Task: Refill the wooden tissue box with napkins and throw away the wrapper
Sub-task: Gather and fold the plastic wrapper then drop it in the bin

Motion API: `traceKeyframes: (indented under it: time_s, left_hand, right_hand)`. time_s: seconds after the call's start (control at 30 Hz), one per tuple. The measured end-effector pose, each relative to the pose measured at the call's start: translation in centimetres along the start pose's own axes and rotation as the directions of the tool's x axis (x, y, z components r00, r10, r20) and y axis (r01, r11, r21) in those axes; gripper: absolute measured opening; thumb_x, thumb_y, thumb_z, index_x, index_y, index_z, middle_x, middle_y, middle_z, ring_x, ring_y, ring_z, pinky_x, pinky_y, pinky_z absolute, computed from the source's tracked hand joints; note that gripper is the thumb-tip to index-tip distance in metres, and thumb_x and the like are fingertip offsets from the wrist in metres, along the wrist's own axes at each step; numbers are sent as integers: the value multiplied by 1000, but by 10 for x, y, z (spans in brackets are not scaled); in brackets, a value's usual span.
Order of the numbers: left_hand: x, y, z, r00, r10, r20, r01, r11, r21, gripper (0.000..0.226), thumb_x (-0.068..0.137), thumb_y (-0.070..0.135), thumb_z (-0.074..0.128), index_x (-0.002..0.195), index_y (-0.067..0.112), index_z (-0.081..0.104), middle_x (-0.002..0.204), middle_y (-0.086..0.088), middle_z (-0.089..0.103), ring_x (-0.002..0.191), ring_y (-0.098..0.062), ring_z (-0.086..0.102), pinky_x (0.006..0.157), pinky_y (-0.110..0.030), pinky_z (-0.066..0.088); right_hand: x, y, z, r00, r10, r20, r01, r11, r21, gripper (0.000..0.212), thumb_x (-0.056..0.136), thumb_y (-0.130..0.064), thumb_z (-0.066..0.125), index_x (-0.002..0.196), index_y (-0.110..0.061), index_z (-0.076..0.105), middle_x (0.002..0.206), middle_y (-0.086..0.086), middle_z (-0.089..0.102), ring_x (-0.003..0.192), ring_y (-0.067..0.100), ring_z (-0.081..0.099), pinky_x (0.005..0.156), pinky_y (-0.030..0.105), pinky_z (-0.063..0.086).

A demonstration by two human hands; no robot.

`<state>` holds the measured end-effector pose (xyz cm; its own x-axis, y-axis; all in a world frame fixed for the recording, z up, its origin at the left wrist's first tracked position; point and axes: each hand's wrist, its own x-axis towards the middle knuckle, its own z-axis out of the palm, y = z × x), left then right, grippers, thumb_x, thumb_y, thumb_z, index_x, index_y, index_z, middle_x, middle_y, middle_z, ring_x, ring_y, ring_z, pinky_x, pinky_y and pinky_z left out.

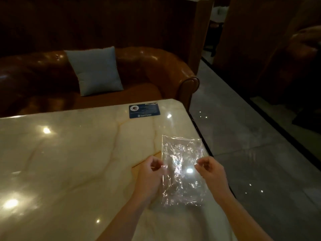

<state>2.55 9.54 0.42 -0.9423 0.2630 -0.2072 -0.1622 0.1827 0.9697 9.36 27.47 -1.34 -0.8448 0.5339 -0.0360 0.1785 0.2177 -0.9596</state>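
A clear, crinkled plastic wrapper (182,164) is stretched flat above the right part of the marble table (69,162). My left hand (149,174) pinches its left edge between thumb and fingers. My right hand (211,168) pinches its right edge the same way. The wrapper looks empty; I see through it to the tabletop. No wooden tissue box and no napkins are in view.
A blue card (143,110) lies flat near the table's far right corner. Behind the table stands a brown leather sofa (156,70) with a grey cushion (97,71). The table's right edge borders a glossy tiled floor aisle (251,153).
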Motion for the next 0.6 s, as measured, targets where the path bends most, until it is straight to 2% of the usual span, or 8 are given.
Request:
traceKeyframes:
  time_s: [0.1,0.17,0.23,0.4,0.5,0.6]
  left_hand:
    - [9,3,35,995,-21,101,17,999,37,18,79,13,67,86,27,61,90,1,65,78,-11,59,64,-18,45]
    - [16,4,61,983,-49,177,32,995,99,28,77,16,70,99,30,59,98,1,62,82,-10,58,63,-15,46]
    - [25,7,91,974,-61,219,37,993,115,39,75,8,71,103,30,56,101,2,59,77,-8,55,58,-12,49]
    - [53,6,178,961,-103,257,70,988,135,52,71,-9,68,101,31,55,101,10,57,70,-9,53,57,-16,50]
    - [76,0,228,949,-162,269,116,977,179,57,72,-8,68,118,22,54,100,3,60,77,-8,56,53,-12,49]
    - [96,-9,271,933,-217,287,147,958,246,61,74,-1,69,124,27,50,103,1,57,84,-9,57,57,-17,50]
  right_hand:
    - [17,16,-33,1000,10,-4,-10,1000,16,23,79,3,66,86,-19,63,80,2,63,71,16,56,59,8,47]
    - [30,31,-57,999,21,28,-21,1000,-4,27,79,3,66,102,-11,62,90,5,64,79,19,59,68,15,49]
    - [43,46,-84,998,41,53,-39,998,-39,34,80,0,66,112,-10,60,98,3,64,87,19,60,75,21,49]
    - [85,85,-149,991,108,80,-104,993,-63,40,83,-6,64,119,-20,55,109,-1,62,95,18,61,82,32,53]
    - [111,112,-183,985,159,66,-156,986,-56,38,84,-7,63,118,-21,55,110,2,62,95,21,63,82,34,55]
    - [133,138,-206,971,237,28,-235,970,-57,34,85,-8,62,116,-18,56,108,8,63,93,26,63,82,41,55]
